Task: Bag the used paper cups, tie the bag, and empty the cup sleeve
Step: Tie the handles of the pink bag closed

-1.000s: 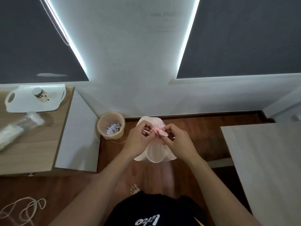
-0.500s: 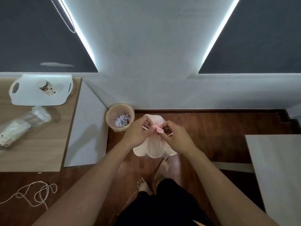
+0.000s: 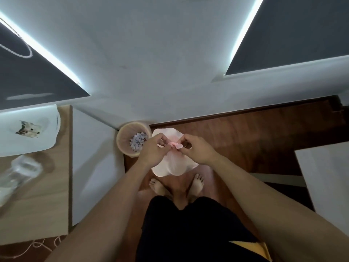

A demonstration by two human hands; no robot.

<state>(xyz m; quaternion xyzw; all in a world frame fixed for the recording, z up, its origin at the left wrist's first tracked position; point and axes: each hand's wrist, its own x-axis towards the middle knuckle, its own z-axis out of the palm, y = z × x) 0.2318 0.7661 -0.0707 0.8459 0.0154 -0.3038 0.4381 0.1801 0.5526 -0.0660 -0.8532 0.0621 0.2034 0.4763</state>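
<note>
A pale pink plastic bag (image 3: 174, 165) hangs in front of me above the wooden floor, bulging with contents I cannot make out. My left hand (image 3: 154, 151) and my right hand (image 3: 196, 150) both pinch the twisted pink bag ends (image 3: 174, 145) at its top, fingers close together. On the wooden table at the left lies a clear plastic cup sleeve (image 3: 18, 173), blurred. A white tray (image 3: 47, 142) behind it carries one patterned paper cup (image 3: 30, 128) lying on its side.
A small round wastebasket (image 3: 125, 140) with scraps inside stands on the floor by the wall, just left of the bag. A pale tabletop (image 3: 328, 178) juts in at the right. My bare feet (image 3: 176, 183) are under the bag. Loose string (image 3: 39, 244) lies at bottom left.
My view has tilted further down, so my feet and legs now show. Both hands stay on the bag's top ends, working the pink ends with small finger movements.
</note>
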